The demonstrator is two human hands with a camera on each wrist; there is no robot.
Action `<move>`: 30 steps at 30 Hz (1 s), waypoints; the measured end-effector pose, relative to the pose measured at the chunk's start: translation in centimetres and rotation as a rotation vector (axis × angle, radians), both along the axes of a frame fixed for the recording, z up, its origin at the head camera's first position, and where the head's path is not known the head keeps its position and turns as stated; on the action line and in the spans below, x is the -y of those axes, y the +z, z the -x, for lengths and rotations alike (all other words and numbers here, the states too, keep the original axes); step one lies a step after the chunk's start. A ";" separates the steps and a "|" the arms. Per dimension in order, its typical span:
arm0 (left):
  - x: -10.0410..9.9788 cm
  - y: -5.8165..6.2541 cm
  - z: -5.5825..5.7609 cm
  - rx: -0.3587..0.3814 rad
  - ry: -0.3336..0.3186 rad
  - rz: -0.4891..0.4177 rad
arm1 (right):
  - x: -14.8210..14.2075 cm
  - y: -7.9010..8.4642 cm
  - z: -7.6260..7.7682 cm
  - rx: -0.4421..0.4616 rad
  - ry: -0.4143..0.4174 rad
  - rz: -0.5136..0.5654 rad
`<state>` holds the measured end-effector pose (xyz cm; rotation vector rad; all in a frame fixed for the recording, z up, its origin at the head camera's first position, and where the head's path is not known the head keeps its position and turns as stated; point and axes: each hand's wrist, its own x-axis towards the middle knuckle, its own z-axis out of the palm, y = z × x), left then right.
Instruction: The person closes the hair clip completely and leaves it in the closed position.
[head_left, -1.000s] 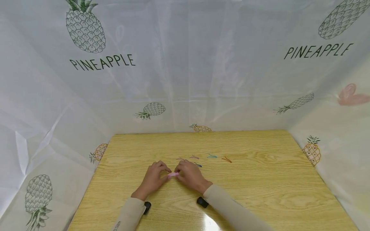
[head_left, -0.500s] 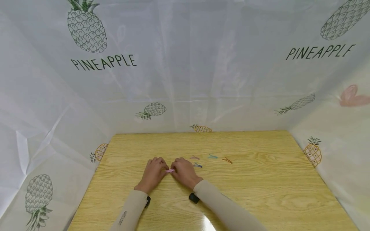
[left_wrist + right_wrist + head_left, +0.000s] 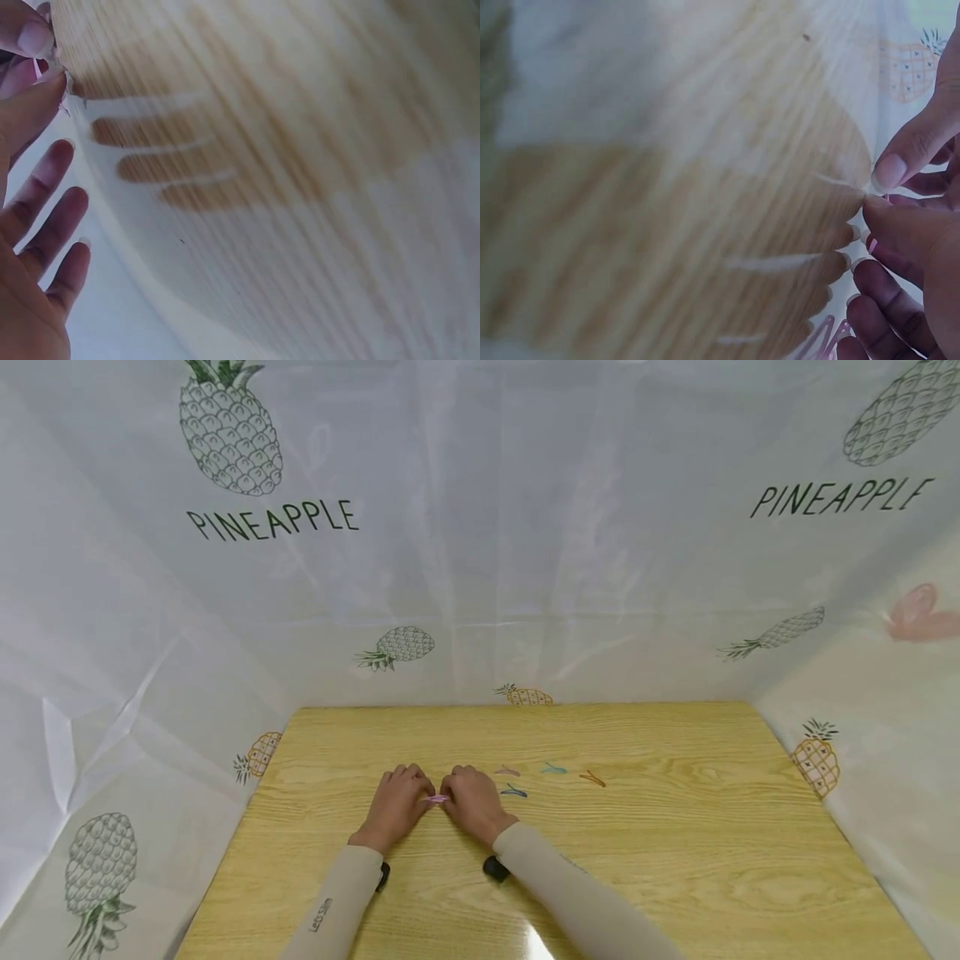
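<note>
In the head view my left hand (image 3: 393,807) and right hand (image 3: 474,802) meet low over the wooden table. A small, thin pink item (image 3: 437,798) spans the short gap between them, pinched at each end by thumb and forefinger. I cannot tell its kind, since fingertips cover most of it. The left wrist view has thumb and forefinger pressed together at the upper left, the other fingers (image 3: 56,225) spread. Pink loops of a V-shaped clip (image 3: 826,337) show beside the fingers in the right wrist view.
Right of my hands, thin V-shaped clips like hair clips lie on the table (image 3: 675,843): blue (image 3: 513,791), pink (image 3: 507,771), teal (image 3: 554,768) and orange-brown (image 3: 592,778). A pale pineapple-print sheet (image 3: 480,568) rises behind the table and along its sides.
Both hands have shifted slightly left and farther from me with the pink item, drawing closer together. The blue clip, partly hidden earlier, now shows fully; a pink clip has gone behind the right hand.
</note>
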<state>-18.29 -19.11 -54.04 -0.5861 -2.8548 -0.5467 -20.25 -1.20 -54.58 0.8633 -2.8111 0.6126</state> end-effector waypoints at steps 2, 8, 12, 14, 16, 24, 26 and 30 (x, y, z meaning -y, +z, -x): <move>-0.1 0.0 0.0 0.010 0.006 -0.005 | 0.0 0.0 0.0 -0.003 -0.007 0.004; -0.1 0.1 0.0 0.031 0.005 -0.028 | -0.1 -0.1 0.0 -0.006 -0.022 -0.013; -0.3 0.1 -0.2 0.008 0.000 -0.033 | -0.4 -0.2 -0.1 -0.001 -0.022 -0.008; -0.5 0.0 -0.3 -0.007 0.003 -0.035 | -0.8 -0.2 -0.3 0.008 -0.026 0.009; -0.9 0.0 -0.5 -0.017 0.005 -0.044 | -1.5 0.0 -0.6 0.017 -0.039 0.034; -4.4 0.2 -0.8 -0.039 0.006 -0.007 | -5.3 1.2 -1.5 -0.001 -0.124 0.138; -5.3 0.3 -0.9 -0.041 0.010 0.002 | -6.3 1.3 -1.6 -0.007 -0.141 0.150; -6.9 0.2 -0.8 -0.040 0.016 0.005 | -8.1 1.0 -1.8 -0.034 -0.170 0.167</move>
